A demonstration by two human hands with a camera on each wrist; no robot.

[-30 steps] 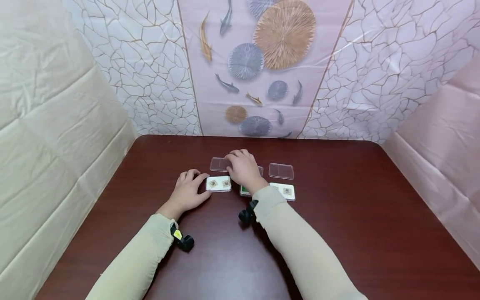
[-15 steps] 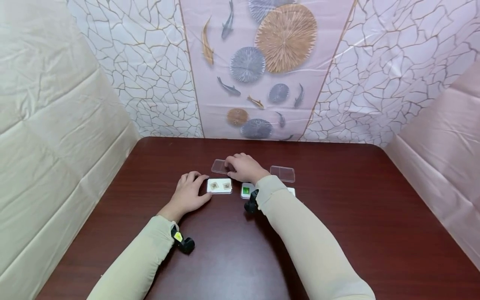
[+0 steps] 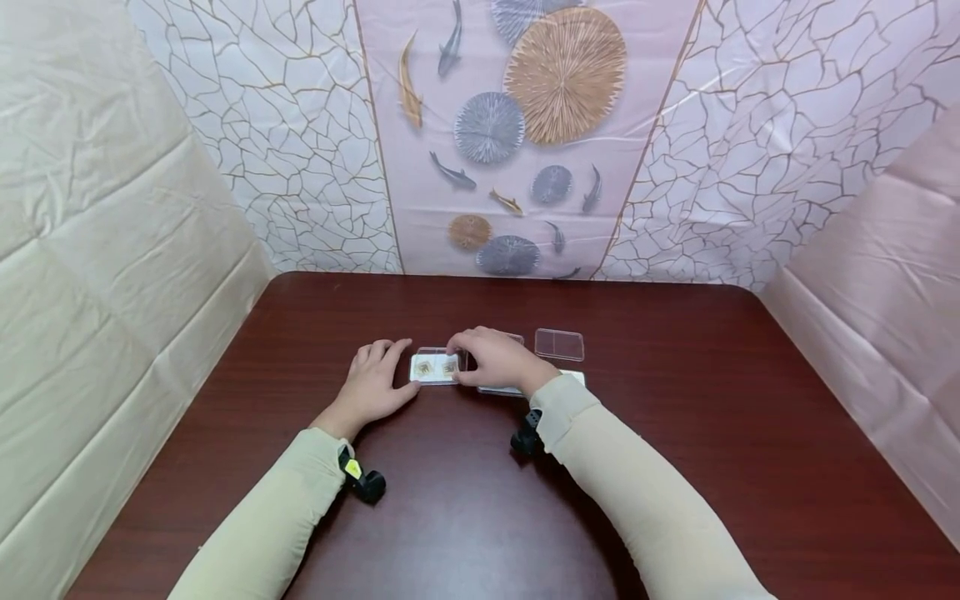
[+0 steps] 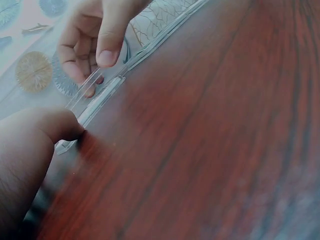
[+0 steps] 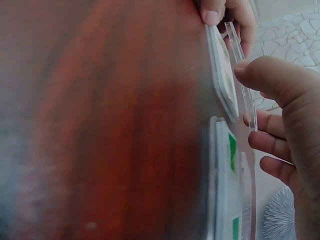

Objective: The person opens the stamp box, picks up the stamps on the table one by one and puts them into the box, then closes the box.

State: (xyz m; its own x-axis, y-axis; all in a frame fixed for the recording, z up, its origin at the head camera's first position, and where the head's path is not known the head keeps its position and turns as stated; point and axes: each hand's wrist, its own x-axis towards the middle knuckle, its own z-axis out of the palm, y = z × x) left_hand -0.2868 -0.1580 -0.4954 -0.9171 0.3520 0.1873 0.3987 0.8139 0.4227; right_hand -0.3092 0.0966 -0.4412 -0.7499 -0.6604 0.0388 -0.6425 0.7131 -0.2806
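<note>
My right hand (image 3: 498,358) pinches a thin clear plastic lid (image 5: 246,95) between thumb and fingers. The lid is just above a shallow white case (image 3: 433,370), with a small gap between them in the right wrist view. Two small square pieces with brownish marks lie inside the case. At the case's left end is my left hand (image 3: 369,390), fingers spread; its thumb (image 4: 65,124) touches the near corner, and the index fingertip is by the far corner. A second case with green squares (image 5: 230,152) sits to the right, mostly behind my right hand in the head view.
A third white case (image 3: 575,377) shows partly past my right wrist. Behind the cases lie a clear lid (image 3: 558,343) and another lid (image 3: 516,338), the latter half covered by my hand. The dark red table (image 3: 675,400) ends at a patterned backdrop (image 3: 315,167).
My right hand has lifted the left clear lid from the table behind and brought it toward me, over the left case. My left index finger has straightened away from the case's far corner.
</note>
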